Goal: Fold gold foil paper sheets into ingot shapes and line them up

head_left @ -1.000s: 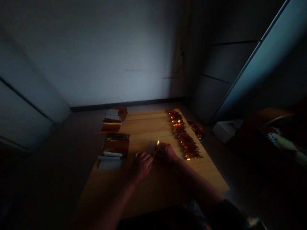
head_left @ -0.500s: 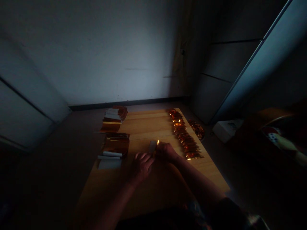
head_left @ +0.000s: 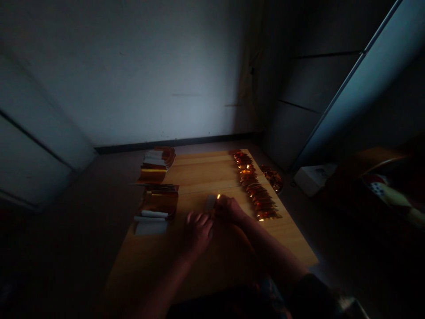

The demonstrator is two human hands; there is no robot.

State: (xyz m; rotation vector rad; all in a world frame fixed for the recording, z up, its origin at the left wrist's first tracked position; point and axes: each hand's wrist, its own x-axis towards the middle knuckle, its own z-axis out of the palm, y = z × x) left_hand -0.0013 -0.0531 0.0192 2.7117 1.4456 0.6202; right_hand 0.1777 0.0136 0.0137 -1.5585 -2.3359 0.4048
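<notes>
Low over the wooden table, my two hands meet on a small sheet of foil paper, pale on one face with a bright gold glint at its upper right edge. My right hand is closed on the paper's right side, fingers bunched. My left hand lies at its lower left, fingers bent and pressed to it. The fingertips and the paper's lower part are hard to make out in the dim light.
Stacks of gold-brown and white foil paper lie along the table's left side. Folded, shiny gold foil pieces line the right side. More foil pieces are heaped beyond the right edge, near a white box.
My left hand has shifted very slightly to the right, its fingers still at the paper. My right hand and the paper stay almost in place. The view has moved a touch.
</notes>
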